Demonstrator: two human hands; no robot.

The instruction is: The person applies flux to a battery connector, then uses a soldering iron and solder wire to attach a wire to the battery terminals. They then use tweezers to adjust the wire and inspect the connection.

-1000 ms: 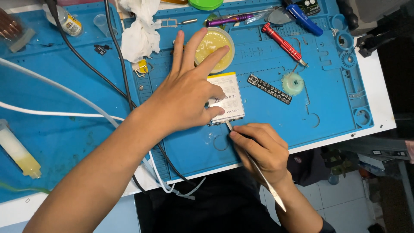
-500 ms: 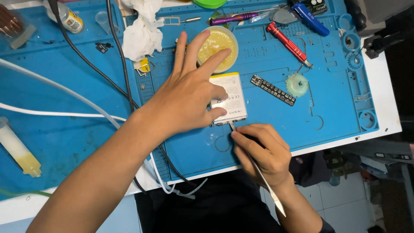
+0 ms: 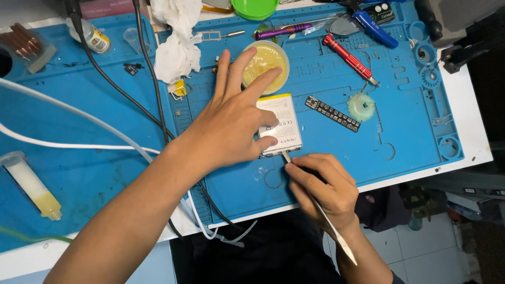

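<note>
1. Nearest the camera: right hand [image 3: 321, 186] curled closed around a thin metal spudger [image 3: 321, 210], pinched between thumb and fingers, long handle trailing back over the wrist past the table edge.
2. Tip of the spudger touching the near edge of a flat white phone battery [image 3: 281, 125], right at its lower corner.
3. Battery lying flat on the blue work mat [image 3: 400, 131], a little right of the mat's middle, slightly tilted.
4. Left hand [image 3: 231, 123] pressed down on the battery's left side, fingers spread rather than clenched: thumb and one finger across the white face, the others fanned out beyond it.
5. Just past the fingertips: round tub of yellow paste [image 3: 265, 63], partly covered by two outstretched fingers.
6. Right of the battery, apart from it: narrow black strip [image 3: 332, 113] and a small pale round part [image 3: 361, 107].
7. At the left edge: syringe of pale yellow fluid [image 3: 31, 185]; black and white cables [image 3: 105, 79] crossing the mat.
8. Farther back: crumpled white tissue [image 3: 176, 47], red screwdriver [image 3: 350, 59], purple tool [image 3: 284, 30], blue-handled tool [image 3: 374, 29], green lid [image 3: 255, 8] at the top edge.
</note>
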